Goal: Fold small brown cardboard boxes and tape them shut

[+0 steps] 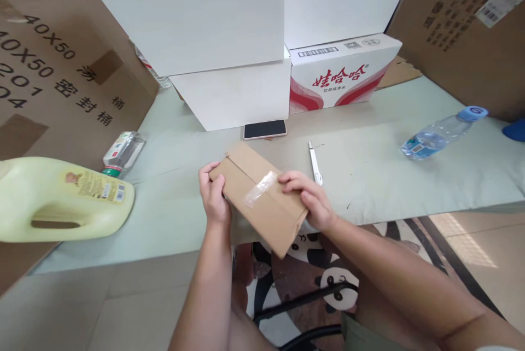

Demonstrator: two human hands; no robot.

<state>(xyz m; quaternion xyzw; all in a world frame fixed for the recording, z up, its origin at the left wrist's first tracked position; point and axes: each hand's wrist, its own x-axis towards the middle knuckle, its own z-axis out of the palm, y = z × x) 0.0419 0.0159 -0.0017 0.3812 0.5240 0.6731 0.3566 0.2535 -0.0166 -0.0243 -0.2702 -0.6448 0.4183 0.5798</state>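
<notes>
Between my two hands, tilted over the front edge of the table, is a small brown cardboard box [246, 181] with a strip of clear tape [261, 188] across its middle seam. My left hand [215, 191] grips the box's left end, thumb on top. At the right end, my right hand [307, 197] holds it with the fingers over the upper face. The flaps look closed; the underside is hidden. A white utility knife [315, 163] lies on the table just beyond my right hand. Behind the box rests a phone [264, 129] with a dark screen.
A yellow jug [69, 195] lies on the left beside a small clear bottle [124, 153]. To the right lies a water bottle [443, 131] with a blue cap. White boxes [233, 88] and a red-and-white carton [338, 77] line the back, with large cardboard boxes [74, 50] at the sides.
</notes>
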